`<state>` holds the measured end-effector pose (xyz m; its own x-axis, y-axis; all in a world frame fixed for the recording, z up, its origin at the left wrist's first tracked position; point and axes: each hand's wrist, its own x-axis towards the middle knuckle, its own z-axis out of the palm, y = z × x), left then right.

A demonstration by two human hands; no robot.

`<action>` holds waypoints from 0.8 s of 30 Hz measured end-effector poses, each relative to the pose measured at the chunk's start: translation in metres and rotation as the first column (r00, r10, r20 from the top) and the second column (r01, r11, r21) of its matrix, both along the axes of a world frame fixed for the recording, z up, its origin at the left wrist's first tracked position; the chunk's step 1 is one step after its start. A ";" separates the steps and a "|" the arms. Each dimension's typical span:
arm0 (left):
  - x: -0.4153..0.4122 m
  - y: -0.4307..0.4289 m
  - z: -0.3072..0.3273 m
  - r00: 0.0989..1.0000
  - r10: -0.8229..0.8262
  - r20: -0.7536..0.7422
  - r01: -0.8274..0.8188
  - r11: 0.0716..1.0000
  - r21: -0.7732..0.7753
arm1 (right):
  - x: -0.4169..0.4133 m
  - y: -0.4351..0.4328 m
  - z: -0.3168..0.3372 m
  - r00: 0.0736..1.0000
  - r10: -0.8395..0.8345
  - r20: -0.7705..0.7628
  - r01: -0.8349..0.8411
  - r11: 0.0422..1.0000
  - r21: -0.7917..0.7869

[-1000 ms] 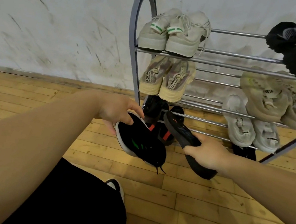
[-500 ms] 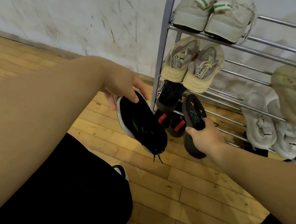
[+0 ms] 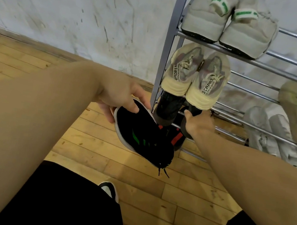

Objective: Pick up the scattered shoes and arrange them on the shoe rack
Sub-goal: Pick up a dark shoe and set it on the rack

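My left hand (image 3: 121,96) grips the heel of a black shoe with green stripes and a white sole (image 3: 143,138), held tilted above the floor just left of the metal shoe rack (image 3: 169,43). My right hand (image 3: 198,125) holds a second black shoe (image 3: 192,109) and has it pushed onto a lower shelf, beside another dark shoe (image 3: 168,107) that sits there. Most of the shoe in my right hand is hidden by the hand and the shelf above.
White sneakers with green tabs (image 3: 230,22) sit on the upper shelf, cream sneakers (image 3: 196,77) below them, pale pairs (image 3: 274,132) to the right, and black shoes with red marks (image 3: 176,138) at the bottom. A scuffed white wall (image 3: 73,7) stands behind, over wooden floor (image 3: 150,190).
My right hand has carried its black shoe forward from in front of the rack onto the lower shelf. The left hand still holds its shoe. The camera has moved closer to the rack.
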<state>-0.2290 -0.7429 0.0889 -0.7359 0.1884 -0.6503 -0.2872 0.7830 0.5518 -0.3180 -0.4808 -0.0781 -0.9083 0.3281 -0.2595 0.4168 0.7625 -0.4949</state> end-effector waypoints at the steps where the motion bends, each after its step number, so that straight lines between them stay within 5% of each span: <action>1: 0.000 -0.002 -0.001 1.000 0.001 0.004 -0.001 1.000 -0.003 | -0.002 -0.002 -0.003 1.000 0.008 0.013 -0.008 1.000 -0.012; 7: 0.001 -0.010 -0.002 1.000 0.017 0.024 -0.016 0.999 -0.029 | 0.000 0.005 -0.008 0.999 -0.017 -0.046 0.005 0.970 -0.241; 14: 0.000 -0.001 0.000 1.000 0.013 0.012 -0.012 1.000 -0.020 | 0.017 0.015 0.003 0.982 0.171 -0.074 -0.186 0.916 -0.354; 17: 0.000 0.008 0.003 1.000 0.013 0.012 -0.013 1.000 0.002 | 0.024 0.024 0.016 0.976 0.211 -0.060 -0.219 0.909 -0.355; 21: 0.003 0.022 0.007 1.000 0.019 0.021 -0.020 0.998 0.058 | 0.059 0.041 0.045 0.937 0.342 -0.067 -0.348 0.923 -0.165; 24: 0.005 0.035 0.014 0.999 -0.017 0.027 0.014 0.995 0.095 | 0.100 0.067 0.065 0.836 0.548 0.044 -0.521 0.815 -0.254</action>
<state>-0.2243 -0.7079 0.1028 -0.7143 0.2611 -0.6493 -0.2916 0.7323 0.6154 -0.2183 -0.4137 -0.0132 -0.8847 -0.2790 -0.3736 0.0375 0.7560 -0.6535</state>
